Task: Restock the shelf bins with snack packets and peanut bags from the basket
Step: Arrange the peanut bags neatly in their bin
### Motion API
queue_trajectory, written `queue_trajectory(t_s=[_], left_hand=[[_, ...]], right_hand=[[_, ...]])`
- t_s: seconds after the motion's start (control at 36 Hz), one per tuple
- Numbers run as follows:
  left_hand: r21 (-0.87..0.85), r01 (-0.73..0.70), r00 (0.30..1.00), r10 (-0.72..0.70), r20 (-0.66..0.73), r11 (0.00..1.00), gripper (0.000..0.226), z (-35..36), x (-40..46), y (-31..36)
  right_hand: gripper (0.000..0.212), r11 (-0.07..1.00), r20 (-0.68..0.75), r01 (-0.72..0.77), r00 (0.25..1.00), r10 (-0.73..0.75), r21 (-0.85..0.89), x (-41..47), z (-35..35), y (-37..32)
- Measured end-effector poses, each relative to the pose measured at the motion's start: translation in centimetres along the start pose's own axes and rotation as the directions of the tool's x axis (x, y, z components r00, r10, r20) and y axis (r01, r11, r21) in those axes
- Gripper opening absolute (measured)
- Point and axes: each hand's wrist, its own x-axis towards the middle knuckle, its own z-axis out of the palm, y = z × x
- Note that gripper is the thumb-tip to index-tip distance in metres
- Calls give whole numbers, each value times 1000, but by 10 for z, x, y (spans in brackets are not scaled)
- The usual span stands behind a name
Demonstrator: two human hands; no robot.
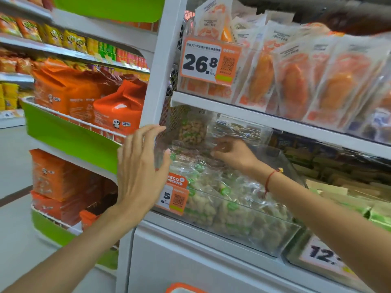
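A clear shelf bin point(264, 244) on the lower shelf holds several transparent peanut bags point(230, 208). One peanut bag point(192, 132) stands upright at the back left of the bin. My right hand point(232, 153) reaches into the bin, fingers curled on the clear wrap of the top bags. My left hand point(141, 166) is flat and open, fingers spread, pressed against the bin's left front corner. The upper bin point(243, 96) is packed with orange snack packets point(294, 81). An orange basket rim point(182, 288) peeks in at the bottom edge.
A white shelf post point(163, 60) stands left of the bins. Price tags read 26.8 point(209, 60) and 12 point(321, 254). An end rack with green trays point(69, 132) holds orange packs to the left. Another person's hand point(355, 22) reaches over the top shelf at upper right.
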Motion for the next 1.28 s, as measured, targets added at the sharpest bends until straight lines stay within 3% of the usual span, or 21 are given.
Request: queue_trajectory(t_s=[0.11,0.22,0.31,0.39,0.47,0.64,0.81,0.86,1.0,1.08,1.17,1.22,1.28], left_hand=[[-32,-201,954,203,219,979,25,-19,-13,29],[-5,-321,806,276,524,947,20,-33,-27,66],[94,-386,597,171,784,918,25,-37,-41,90],[149,-489,342,32,939,859,31,-33,-65,104],[161,-538,166,-83,983,828,30,-18,-107,104],[183,-567,-43,-250,967,803,31,3,-216,78],[183,-495,-283,-357,890,849,34,-6,-315,39],[171,-532,-291,-369,883,829,32,-14,-335,35],[35,-655,-196,-215,957,755,39,-12,-362,36],[-17,-651,-170,-124,978,759,46,-1,-375,36],[79,-581,-151,-203,967,810,52,8,-386,40],[147,-538,-159,-272,949,830,50,11,-392,43],[233,-465,-146,-333,932,854,63,13,-398,42]], right_hand=[[24,966,81,183,982,-170,-185,-65,-22,-12],[15,858,174,285,957,-231,-428,-134,-41,-22],[14,744,231,302,952,-201,-596,-185,-44,-16],[18,741,318,281,943,-96,-610,-228,-32,9],[23,776,419,235,907,42,-586,-264,-2,47],[25,869,537,2,788,303,-494,-332,82,125],[34,890,724,-116,541,428,-440,-388,149,166],[46,868,717,-152,507,479,-472,-405,167,172],[70,847,592,-369,605,532,-383,-431,198,181],[74,822,569,-477,600,563,-310,-435,213,188],[66,778,492,-536,607,624,-327,-437,223,192],[63,757,446,-514,612,654,-404,-439,225,195],[66,751,447,-462,608,656,-472,-440,227,198]])
